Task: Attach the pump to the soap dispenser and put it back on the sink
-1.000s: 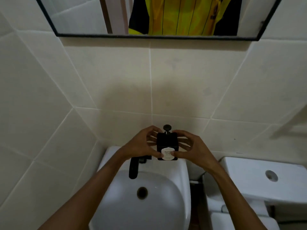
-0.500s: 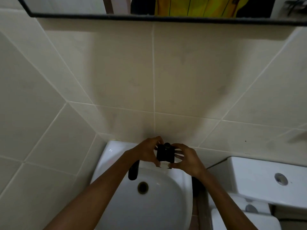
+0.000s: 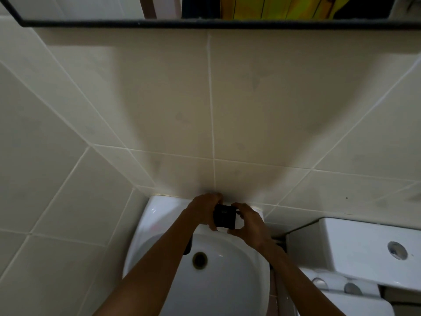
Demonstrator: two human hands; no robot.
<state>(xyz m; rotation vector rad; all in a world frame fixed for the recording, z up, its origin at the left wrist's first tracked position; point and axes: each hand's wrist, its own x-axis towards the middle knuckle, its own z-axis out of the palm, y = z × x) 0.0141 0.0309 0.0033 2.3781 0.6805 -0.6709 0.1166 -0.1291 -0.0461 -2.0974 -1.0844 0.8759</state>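
A small black soap dispenser (image 3: 224, 216) is seen from above at the back ledge of the white sink (image 3: 157, 215), close to the tiled wall. My left hand (image 3: 205, 207) wraps its left side and my right hand (image 3: 247, 221) holds its right side. The pump on top is hard to make out from this angle. Whether the dispenser's base rests on the ledge is hidden by my fingers.
A black faucet (image 3: 188, 247) pokes out under my left forearm above the drain (image 3: 199, 259). A white toilet tank (image 3: 364, 245) stands to the right. A black-framed mirror (image 3: 205, 23) runs along the top above the tiled wall (image 3: 211, 110).
Both hands have carried the dispenser down and back towards the sink's rear ledge by the wall. The view has tilted down, so the white label no longer shows.
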